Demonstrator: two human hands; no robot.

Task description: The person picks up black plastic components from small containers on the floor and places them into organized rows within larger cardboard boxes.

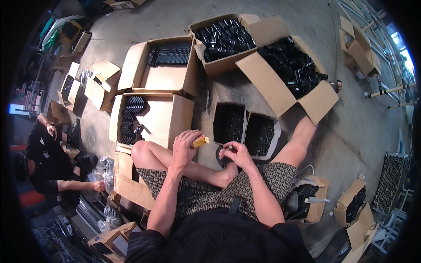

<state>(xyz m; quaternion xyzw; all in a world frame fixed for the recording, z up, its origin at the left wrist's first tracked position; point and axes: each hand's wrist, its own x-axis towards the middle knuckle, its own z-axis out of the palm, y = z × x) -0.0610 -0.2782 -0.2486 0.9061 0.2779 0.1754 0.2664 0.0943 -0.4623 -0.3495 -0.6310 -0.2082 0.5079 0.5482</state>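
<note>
My left hand (pixel 184 147) is closed around a small yellow and red pack (pixel 199 141), held above my left shin. Short pale yellow stubs stick out of its right end; their kind is too small to tell. To the right, my right hand (pixel 239 154) pinches a small dark piece (pixel 231 148) between thumb and fingers. It hovers by the near edge of two open bins, a left bin (pixel 214 125) and a right bin (pixel 276 138), both holding many small dark parts.
Cartons surround me: a left carton (pixel 182 116) and a carton behind it (pixel 131 65) with rows of black parts, then a far carton (pixel 228 68) and a right carton (pixel 267 83) heaped with black parts. At left, another person (pixel 48 162) sits among plastic bags.
</note>
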